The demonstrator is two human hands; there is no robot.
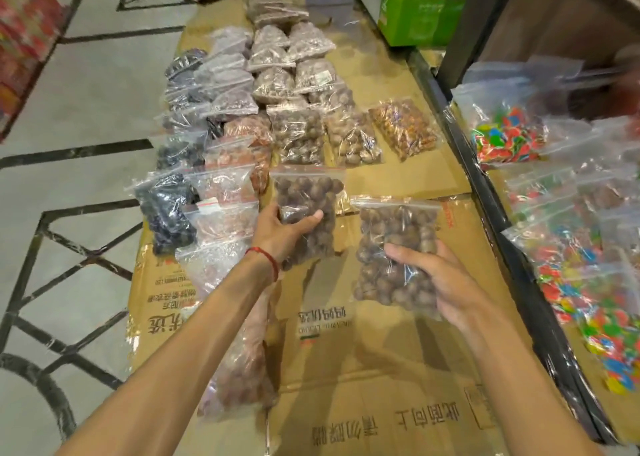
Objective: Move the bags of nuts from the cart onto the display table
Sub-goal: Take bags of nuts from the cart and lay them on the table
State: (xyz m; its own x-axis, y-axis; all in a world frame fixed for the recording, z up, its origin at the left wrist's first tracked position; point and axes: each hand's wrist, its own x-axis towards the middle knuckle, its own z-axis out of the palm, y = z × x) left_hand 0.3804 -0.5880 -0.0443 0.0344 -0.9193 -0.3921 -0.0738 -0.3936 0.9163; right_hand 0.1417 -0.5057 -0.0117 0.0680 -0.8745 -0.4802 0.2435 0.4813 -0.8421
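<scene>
My left hand (280, 234) grips a clear zip bag of round brown nuts (308, 199) and holds it over the cardboard-covered display table (374, 362). My right hand (446, 282) grips a second bag of brown nuts (394, 241) to the right of the first, also over the cardboard. Beyond them, rows of several bags of nuts and dried fruit (298, 137) lie flat on the table. The cart is not in view.
Dark and pale bags (166, 206) line the table's left edge beside the tiled floor (69, 109). A black rail (485, 192) borders the right side, with bags of coloured candy (509, 137) beyond it. A green box (415, 16) stands at the far right.
</scene>
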